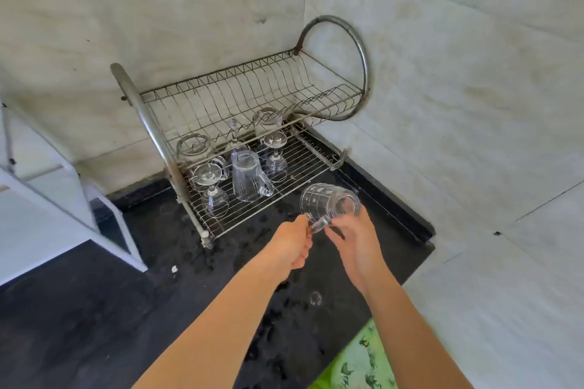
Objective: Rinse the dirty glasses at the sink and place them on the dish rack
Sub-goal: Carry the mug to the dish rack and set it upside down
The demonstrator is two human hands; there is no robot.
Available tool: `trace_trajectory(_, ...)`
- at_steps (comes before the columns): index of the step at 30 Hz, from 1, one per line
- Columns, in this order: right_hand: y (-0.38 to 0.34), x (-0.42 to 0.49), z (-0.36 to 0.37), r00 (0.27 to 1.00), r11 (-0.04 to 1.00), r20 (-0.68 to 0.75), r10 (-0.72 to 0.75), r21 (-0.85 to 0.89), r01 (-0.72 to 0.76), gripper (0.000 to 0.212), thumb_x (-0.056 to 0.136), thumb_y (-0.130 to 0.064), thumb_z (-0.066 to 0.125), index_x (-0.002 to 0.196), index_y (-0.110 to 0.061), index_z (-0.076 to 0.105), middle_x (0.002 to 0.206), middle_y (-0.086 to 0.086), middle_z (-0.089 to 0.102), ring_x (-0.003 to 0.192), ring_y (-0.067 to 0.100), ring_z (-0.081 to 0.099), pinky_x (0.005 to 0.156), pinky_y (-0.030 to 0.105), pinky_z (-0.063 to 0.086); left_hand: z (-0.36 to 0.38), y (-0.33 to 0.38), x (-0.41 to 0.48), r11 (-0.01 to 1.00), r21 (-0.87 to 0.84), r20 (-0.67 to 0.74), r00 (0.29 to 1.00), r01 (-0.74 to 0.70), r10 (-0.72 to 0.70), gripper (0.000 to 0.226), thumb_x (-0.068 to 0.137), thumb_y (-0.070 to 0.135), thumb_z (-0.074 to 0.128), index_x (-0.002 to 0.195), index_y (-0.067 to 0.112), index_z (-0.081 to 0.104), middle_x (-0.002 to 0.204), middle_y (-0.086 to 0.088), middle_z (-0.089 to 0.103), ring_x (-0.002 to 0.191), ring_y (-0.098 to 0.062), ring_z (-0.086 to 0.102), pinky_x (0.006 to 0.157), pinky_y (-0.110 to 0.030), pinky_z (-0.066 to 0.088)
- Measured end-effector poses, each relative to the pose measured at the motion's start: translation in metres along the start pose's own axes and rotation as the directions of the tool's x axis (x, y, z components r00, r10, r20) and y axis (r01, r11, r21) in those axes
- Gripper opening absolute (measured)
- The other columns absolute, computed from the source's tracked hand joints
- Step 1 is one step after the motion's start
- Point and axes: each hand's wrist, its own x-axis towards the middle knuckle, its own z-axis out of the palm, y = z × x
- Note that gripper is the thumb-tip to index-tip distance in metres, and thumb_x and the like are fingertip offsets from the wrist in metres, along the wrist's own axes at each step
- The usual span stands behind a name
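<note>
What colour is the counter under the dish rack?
Black, speckled with water drops, seen in the head view: the counter under the metal dish rack.

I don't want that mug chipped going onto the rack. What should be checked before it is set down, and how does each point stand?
1. Grip: left hand pinches the handle, right hand steadies the glass mug from below. Ok.
2. Mug turned mouth down: it lies tilted on its side above the counter. Not ok.
3. Free spot on the lower shelf: bare wire at the front right, beside the upturned mug. Ok.
4. Clear of the stemmed glasses: held apart from them. Ok.
5. Mug rinsed clean: cannot tell.
6. Rack standing steady: cannot tell.
</note>
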Motion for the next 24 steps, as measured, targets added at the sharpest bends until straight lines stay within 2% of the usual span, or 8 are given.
trace_trajectory(5, -0.015, 0.044, -0.011, 0.985, 0.999, -0.168, 0.035, -0.009, -0.037, 0.065, 0.065, -0.046, 0.081, 0.117, -0.017, 0.056, 0.116, 0.011, 0.065, 0.105, 0.025, 0.066, 0.093, 0.048, 0.052, 0.03, 0.011, 0.034, 0.988, 0.04, -0.053, 0.987, -0.147, 0.149, 0.032, 0.095, 0.018, 0.034, 0.062, 0.017, 0.037, 0.053, 0.003, 0.03, 0.035, -0.009, 0.021, 0.039, -0.021, 0.014)
trace_trajectory(9, -0.026, 0.083, -0.018, 0.947, 0.997, -0.315, 0.064, -0.022, -0.074, 0.068, 0.067, -0.032, 0.085, 0.119, -0.01, 0.047, 0.113, 0.014, 0.059, 0.09, 0.019, 0.07, 0.076, 0.034, 0.06, 0.049, 0.017, 0.056, 0.987, -0.031, -0.013, 0.988, -0.155, 0.155, 0.034, 0.097, 0.017, 0.037, 0.063, 0.017, 0.04, 0.058, 0.002, 0.036, 0.037, -0.006, 0.025, 0.037, -0.018, 0.016)
trace_trajectory(12, -0.032, 0.116, -0.019, 0.958, 0.989, -0.28, 0.057, -0.114, -0.092, 0.081, 0.052, -0.043, 0.085, 0.118, -0.007, 0.054, 0.111, 0.014, 0.064, 0.087, 0.019, 0.072, 0.067, 0.029, 0.06, 0.043, 0.026, 0.072, 0.969, 0.07, -0.049, 0.97, -0.236, 0.24, 0.036, 0.101, 0.032, 0.04, 0.071, 0.015, 0.052, 0.064, 0.003, 0.05, 0.049, -0.01, 0.042, 0.043, -0.02, 0.032)
trace_trajectory(14, -0.038, 0.137, -0.019, 0.963, 0.969, -0.266, 0.041, -0.224, -0.104, 0.084, 0.049, -0.045, 0.085, 0.117, -0.006, 0.056, 0.105, 0.011, 0.067, 0.081, 0.017, 0.072, 0.064, 0.028, 0.06, 0.02, 0.024, 0.081, 0.842, 0.408, -0.139, 0.887, -0.353, 0.44, 0.036, 0.101, 0.034, 0.038, 0.076, 0.012, 0.053, 0.073, 0.002, 0.052, 0.066, -0.015, 0.048, 0.063, -0.027, 0.038)
trace_trajectory(17, -0.048, 0.164, -0.012, 0.974, 0.929, -0.227, -0.01, -0.363, -0.075, 0.063, 0.063, -0.031, 0.086, 0.112, -0.014, 0.05, 0.102, 0.0, 0.062, 0.088, 0.017, 0.068, 0.072, 0.033, 0.06, -0.029, 0.003, 0.087, 0.544, 0.809, -0.23, 0.73, -0.225, 0.644, 0.024, 0.099, 0.024, 0.04, 0.098, 0.012, 0.06, 0.097, 0.0, 0.056, 0.1, -0.022, 0.051, 0.08, -0.03, 0.041)
trace_trajectory(20, -0.055, 0.186, 0.003, 0.982, 0.808, -0.15, -0.112, -0.589, 0.003, 0.058, 0.065, -0.028, 0.083, 0.109, -0.016, 0.047, 0.095, -0.005, 0.057, 0.082, 0.011, 0.061, 0.067, 0.027, 0.054, -0.067, -0.018, 0.088, 0.445, 0.895, -0.293, 0.71, -0.032, 0.641, 0.033, 0.1, 0.02, 0.04, 0.127, 0.009, 0.054, 0.124, -0.005, 0.054, 0.119, -0.025, 0.044, 0.094, -0.037, 0.044)
trace_trajectory(22, -0.056, 0.201, 0.015, 0.987, 0.704, -0.081, -0.136, -0.709, 0.039, 0.056, 0.069, -0.025, 0.081, 0.111, -0.014, 0.045, 0.093, -0.005, 0.054, 0.075, 0.007, 0.054, 0.058, 0.021, 0.043, -0.082, -0.027, 0.09, 0.398, 0.916, -0.298, 0.726, 0.036, 0.619, 0.034, 0.1, 0.019, 0.042, 0.131, 0.009, 0.053, 0.128, -0.004, 0.054, 0.12, -0.026, 0.045, 0.092, -0.04, 0.047)
trace_trajectory(24, -0.055, 0.214, 0.026, 0.992, 0.603, -0.029, -0.12, -0.796, 0.05, 0.064, 0.07, -0.027, 0.079, 0.121, -0.009, 0.045, 0.098, 0.0, 0.055, 0.082, 0.016, 0.056, 0.063, 0.027, 0.042, -0.093, -0.032, 0.093, 0.344, 0.936, -0.277, 0.751, 0.071, 0.599, 0.036, 0.098, 0.013, 0.046, 0.134, 0.013, 0.053, 0.132, -0.001, 0.055, 0.122, -0.025, 0.046, 0.092, -0.041, 0.049)
